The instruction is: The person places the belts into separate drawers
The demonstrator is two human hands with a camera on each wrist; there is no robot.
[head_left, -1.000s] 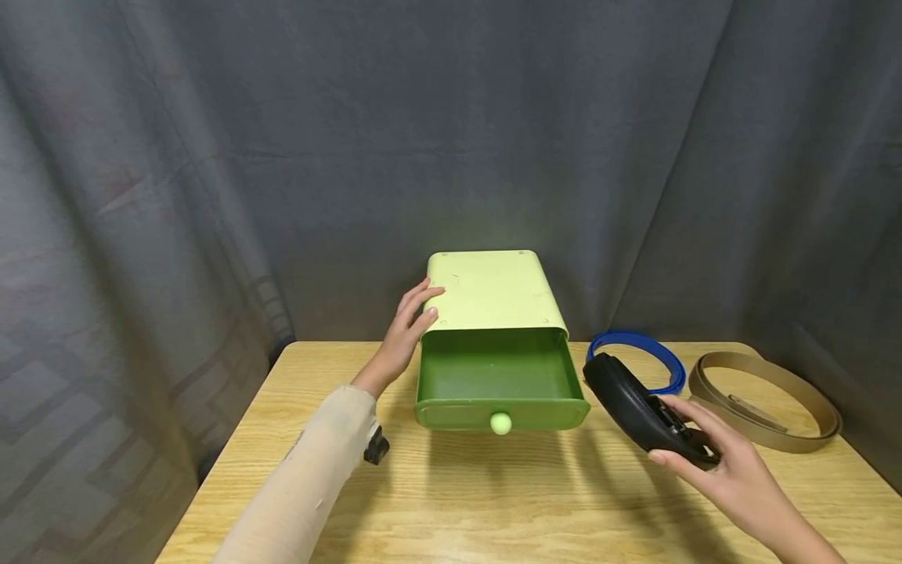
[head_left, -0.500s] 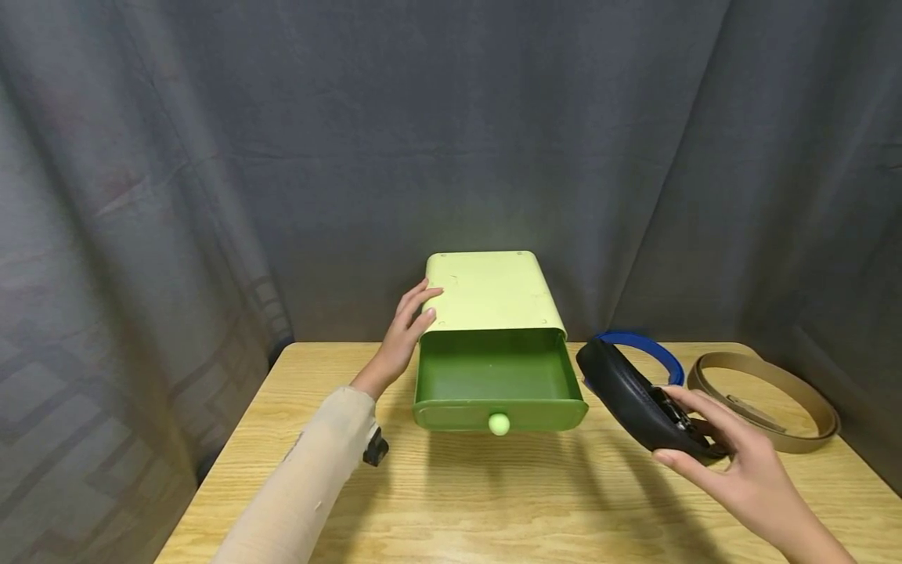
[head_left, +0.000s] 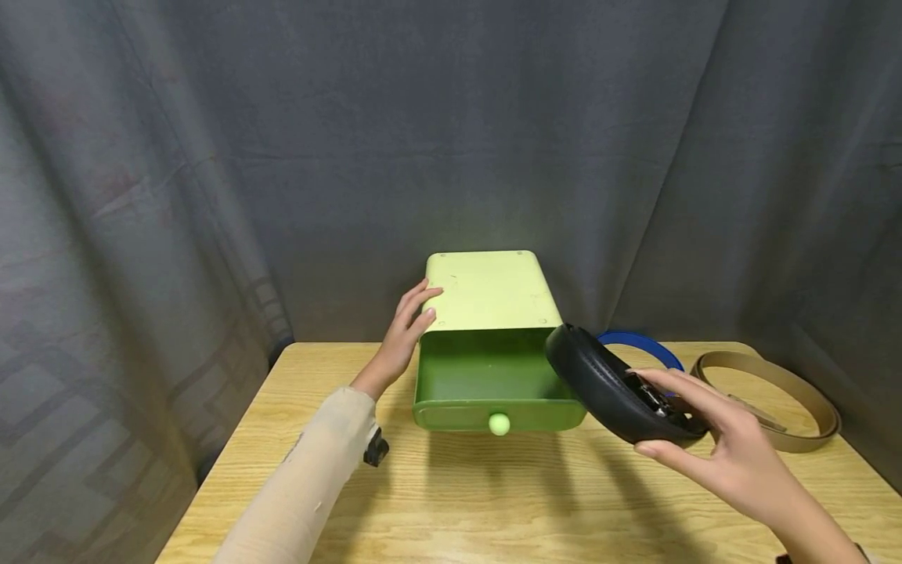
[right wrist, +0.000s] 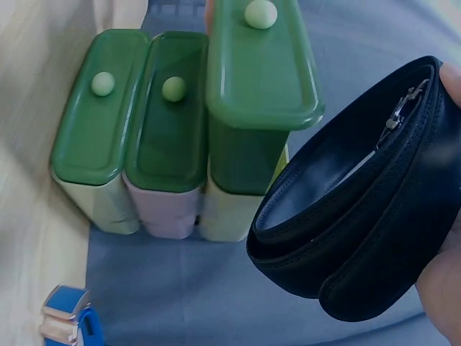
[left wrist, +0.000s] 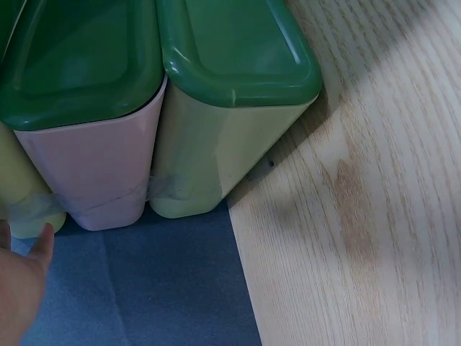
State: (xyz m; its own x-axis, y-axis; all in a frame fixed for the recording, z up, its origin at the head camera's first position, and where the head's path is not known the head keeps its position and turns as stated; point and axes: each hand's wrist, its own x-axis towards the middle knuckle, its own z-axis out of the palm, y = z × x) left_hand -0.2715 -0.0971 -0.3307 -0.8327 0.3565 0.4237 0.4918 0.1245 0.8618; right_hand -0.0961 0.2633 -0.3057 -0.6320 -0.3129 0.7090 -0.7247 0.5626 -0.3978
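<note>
A coiled black belt (head_left: 613,395) with a metal buckle is pinched between the thumb and fingers of my right hand (head_left: 733,454); the same belt (right wrist: 360,209) fills the right side of the right wrist view. Its far end overlaps the right edge of the pulled-out green drawer (head_left: 493,376), whose visible inside holds nothing. My left hand (head_left: 398,337) rests with extended fingers on the left edge of the light green cabinet top (head_left: 489,290). In the left wrist view, part of that hand (left wrist: 21,288) touches the cabinet's side, beside a pink section (left wrist: 101,173).
A blue belt (head_left: 644,345) lies coiled behind the black one; its buckle (right wrist: 61,328) shows in the right wrist view. To the right lies a coiled tan belt (head_left: 810,399). Two closed drawers (right wrist: 101,137) show in the right wrist view. Grey curtains (head_left: 451,157) hang behind the wooden table (head_left: 451,509).
My right hand has carried the black belt leftward, from beside the drawer to overlapping its right edge. The left hand keeps its place on the cabinet.
</note>
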